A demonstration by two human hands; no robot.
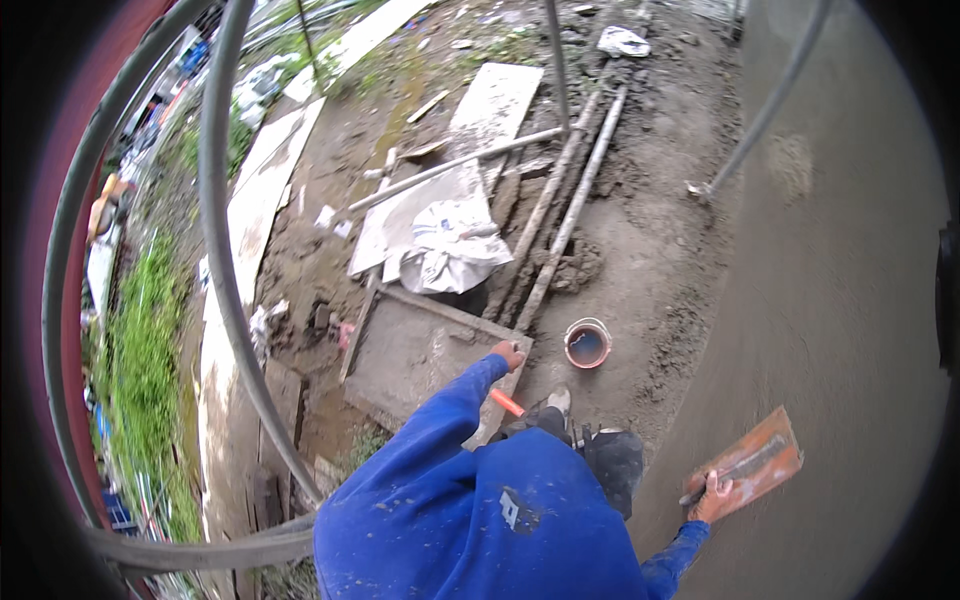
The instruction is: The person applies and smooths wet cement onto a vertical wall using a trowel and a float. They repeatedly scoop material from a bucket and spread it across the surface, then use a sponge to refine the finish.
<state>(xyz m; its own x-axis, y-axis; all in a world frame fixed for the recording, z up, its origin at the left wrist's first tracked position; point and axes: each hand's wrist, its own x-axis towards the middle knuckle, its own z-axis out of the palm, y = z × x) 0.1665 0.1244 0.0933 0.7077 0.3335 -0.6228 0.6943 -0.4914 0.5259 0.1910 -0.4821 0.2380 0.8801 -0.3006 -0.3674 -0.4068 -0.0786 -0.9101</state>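
My right hand (712,497) is closed round the grip of a flat rectangular plastering float (768,452), whose orange back is smeared with grey. The float lies against the grey plastered wall (850,300) on my right. In front of me, my left hand (510,352) is closed by the corner of a shallow wooden mortar tray (430,350) coated in grey mortar. Whatever its fingers hold, if anything, is too small to make out. Just below that hand, an orange handle (507,402) sticks out beside the tray; its other end is hidden.
A bucket of murky water (587,345) stands on the muddy ground between tray and wall. Beyond the tray are a white sack (450,245), long poles (580,200) and pale boards (495,105). Curved grey tubes (215,200) rise at my left; a thin pole (770,110) leans near the wall.
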